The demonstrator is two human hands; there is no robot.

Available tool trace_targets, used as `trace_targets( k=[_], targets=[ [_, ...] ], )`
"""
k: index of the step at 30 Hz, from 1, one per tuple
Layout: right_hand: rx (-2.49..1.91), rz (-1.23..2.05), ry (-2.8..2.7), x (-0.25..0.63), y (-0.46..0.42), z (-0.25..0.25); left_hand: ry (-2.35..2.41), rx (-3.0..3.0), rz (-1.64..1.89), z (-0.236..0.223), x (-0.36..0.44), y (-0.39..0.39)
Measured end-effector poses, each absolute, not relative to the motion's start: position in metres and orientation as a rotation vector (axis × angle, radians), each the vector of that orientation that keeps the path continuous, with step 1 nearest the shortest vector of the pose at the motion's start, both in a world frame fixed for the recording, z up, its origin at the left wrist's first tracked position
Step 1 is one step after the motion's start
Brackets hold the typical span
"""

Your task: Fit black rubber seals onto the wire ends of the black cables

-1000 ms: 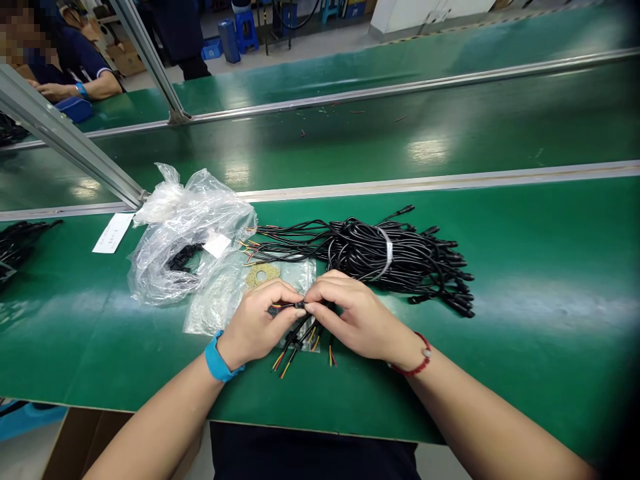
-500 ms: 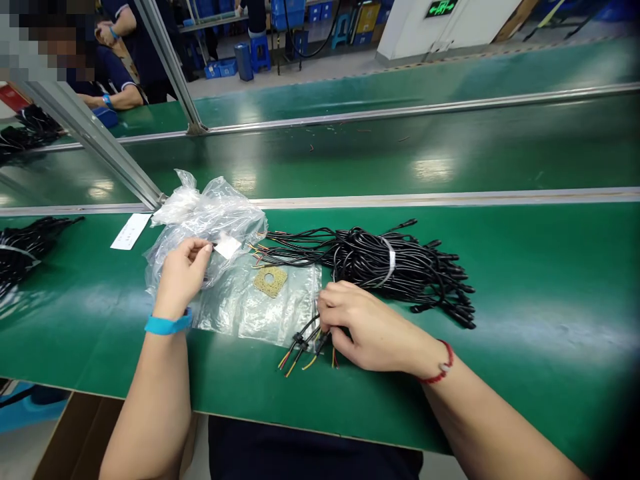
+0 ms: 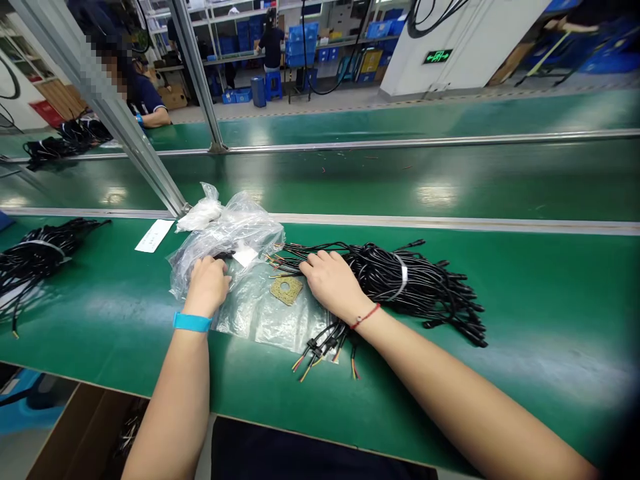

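My left hand (image 3: 208,285), with a blue wristband, rests at the clear plastic bag (image 3: 245,223). Its fingers are curled beside a small black part (image 3: 225,255) in the bag's opening; what they grip is hidden. My right hand (image 3: 331,281) bends its fingers over the stripped wire ends of a tied bundle of black cables (image 3: 425,283), closed on a cable there. Below that wrist lie several separate cable ends (image 3: 320,348) with black fittings and bared coloured wires. A yellowish sponge (image 3: 287,291) with a round hole sits on a flat plastic bag (image 3: 273,327) between my hands.
Another tied cable bundle (image 3: 37,250) lies at the left, near a white paper slip (image 3: 155,236). A metal post (image 3: 120,127) rises behind the bag. Beyond the white rail (image 3: 450,223) runs a green belt (image 3: 370,177). A co-worker (image 3: 145,100) sits across it.
My right hand has moved up from the loose cable ends to the bundle's wire ends. My left hand has shifted to the black part in the bag. The view has tilted up.
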State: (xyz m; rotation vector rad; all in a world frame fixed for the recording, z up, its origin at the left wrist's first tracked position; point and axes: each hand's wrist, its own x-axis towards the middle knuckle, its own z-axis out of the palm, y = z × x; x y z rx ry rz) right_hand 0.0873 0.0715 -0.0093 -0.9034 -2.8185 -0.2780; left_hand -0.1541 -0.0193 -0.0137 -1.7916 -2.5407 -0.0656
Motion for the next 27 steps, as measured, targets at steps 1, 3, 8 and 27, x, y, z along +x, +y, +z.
trace_targets(
  k=[1,3,8,27],
  targets=[
    [-0.906,-0.263,-2.802,0.088,0.072,-0.009,-2.541,-1.795,-0.063,-0.013,-0.155,-0.02],
    [-0.894,-0.17,-2.75,0.092,0.069,-0.008,-2.545,-1.806,-0.042,-0.013,-0.157,-0.022],
    [-0.7,0.175,-2.682,0.114,0.058,-0.012,-2.569,-1.843,0.037,-0.012,-0.158,-0.025],
    [-0.485,0.137,-2.56,0.135,0.053,-0.037,-2.681,-1.392,-0.024,-0.009,-0.144,0.01]
  ],
)
